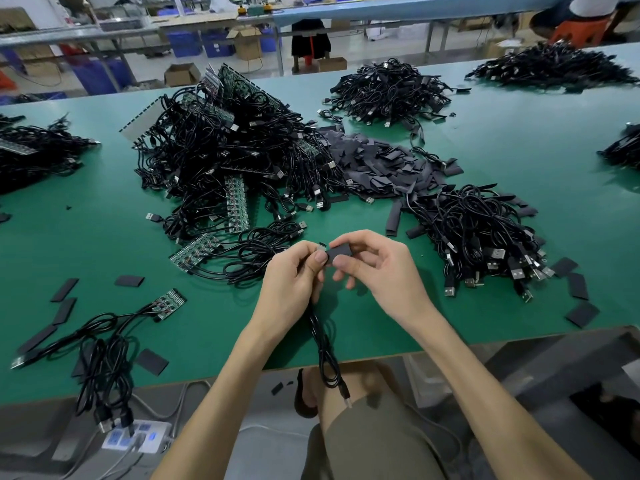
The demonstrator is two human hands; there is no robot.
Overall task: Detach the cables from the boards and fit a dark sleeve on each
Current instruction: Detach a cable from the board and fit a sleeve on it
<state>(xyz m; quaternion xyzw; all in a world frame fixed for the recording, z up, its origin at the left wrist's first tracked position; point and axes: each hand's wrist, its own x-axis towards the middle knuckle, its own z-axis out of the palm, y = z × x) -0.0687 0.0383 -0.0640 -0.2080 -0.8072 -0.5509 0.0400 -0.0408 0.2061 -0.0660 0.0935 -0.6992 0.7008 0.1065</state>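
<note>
Left hand (294, 271) is closed around the end of one black cable (323, 344), gripped just behind its tip. The slack is left hanging over the near edge of the bench (104, 237), with the USB plug (346, 398) dangling below. Right hand (377, 268) is pinched, thumb against fingers, on a dark sleeve (341, 253) held at that tip, just above the bench. The cable is judged light and limp, so it is best gripped close to the tip; the sleeve is judged thin, soft and easily flattened, so it should be pinched by its edges to keep the mouth open.
</note>
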